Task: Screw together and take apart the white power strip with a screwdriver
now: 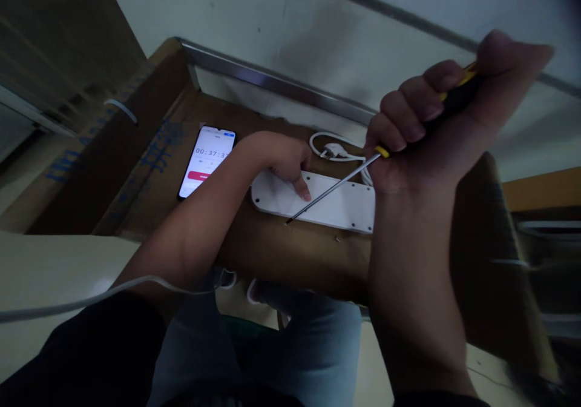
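A white power strip (pixel 338 204) lies back side up on a brown cardboard surface (pixel 272 249). My left hand (pixel 284 160) rests on its left end, a finger pressing the plastic. My right hand (pixel 436 128) is closed around the black and yellow handle of a long screwdriver (pixel 333 190). The metal shaft slants down to the left, its tip at the strip's near edge, by the cardboard. A small loose screw (pixel 337 238) lies on the cardboard just in front of the strip.
A phone (pixel 207 160) showing a running timer lies left of the strip. The strip's white cord and plug (pixel 333 151) coil behind it. A metal rail (pixel 272 83) borders the far edge. A white cable (pixel 91 298) crosses my left arm; my knees are below.
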Motion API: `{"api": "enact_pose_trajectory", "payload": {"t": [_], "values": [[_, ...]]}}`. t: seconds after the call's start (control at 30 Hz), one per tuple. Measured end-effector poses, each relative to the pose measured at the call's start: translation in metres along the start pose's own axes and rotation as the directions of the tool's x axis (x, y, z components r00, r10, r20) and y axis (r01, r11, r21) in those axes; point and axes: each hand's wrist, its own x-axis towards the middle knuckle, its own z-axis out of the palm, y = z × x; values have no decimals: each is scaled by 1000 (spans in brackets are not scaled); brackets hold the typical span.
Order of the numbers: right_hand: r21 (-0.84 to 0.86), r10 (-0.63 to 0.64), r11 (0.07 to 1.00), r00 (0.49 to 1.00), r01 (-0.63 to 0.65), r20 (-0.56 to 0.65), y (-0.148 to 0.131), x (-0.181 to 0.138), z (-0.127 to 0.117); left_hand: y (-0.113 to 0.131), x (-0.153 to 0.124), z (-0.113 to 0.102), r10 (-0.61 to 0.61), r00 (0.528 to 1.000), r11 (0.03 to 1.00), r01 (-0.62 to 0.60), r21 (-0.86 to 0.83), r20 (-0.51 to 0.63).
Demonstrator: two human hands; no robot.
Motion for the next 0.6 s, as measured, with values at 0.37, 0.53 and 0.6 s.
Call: {"api": "enact_pose_trajectory", "payload": {"t": [0.37,0.53,0.6], "values": [[191,-155,962,967,194,-202,7,-3,14,-3,1,0,-6,999,998,4,-61,-40],[122,-188,967,951,222,-246,15,-7,21,-6,5,1,4,999,996,-7,-84,-34],[110,-191,968,948,224,-255,17,-9,21,-6,5,1,-11,1000,996,8,-91,-27]]}}
